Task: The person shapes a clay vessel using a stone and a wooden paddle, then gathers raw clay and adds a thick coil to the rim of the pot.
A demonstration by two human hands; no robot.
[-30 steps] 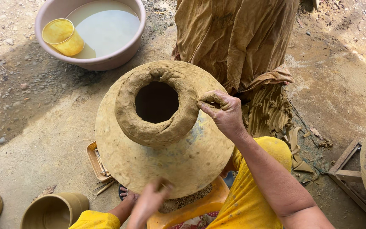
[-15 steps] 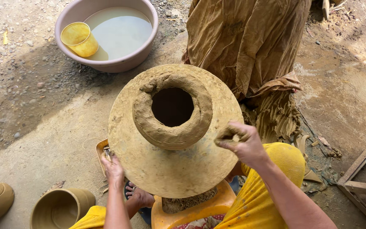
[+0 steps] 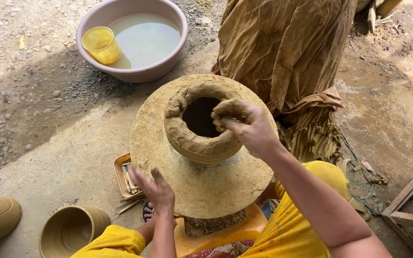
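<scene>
Gritty ground (image 3: 48, 143) — basin (image 3: 135, 71), clay pots (image 3: 70, 229) on it.

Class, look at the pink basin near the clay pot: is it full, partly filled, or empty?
Partly filled. The basin holds cloudy water below its rim, and a yellow cup sits tilted in it.

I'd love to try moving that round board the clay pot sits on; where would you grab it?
Grip the round board by its bare outer edge, from the near side by the left hand. The soft clay pot fills only the middle, leaving the overhanging edge free.
</scene>
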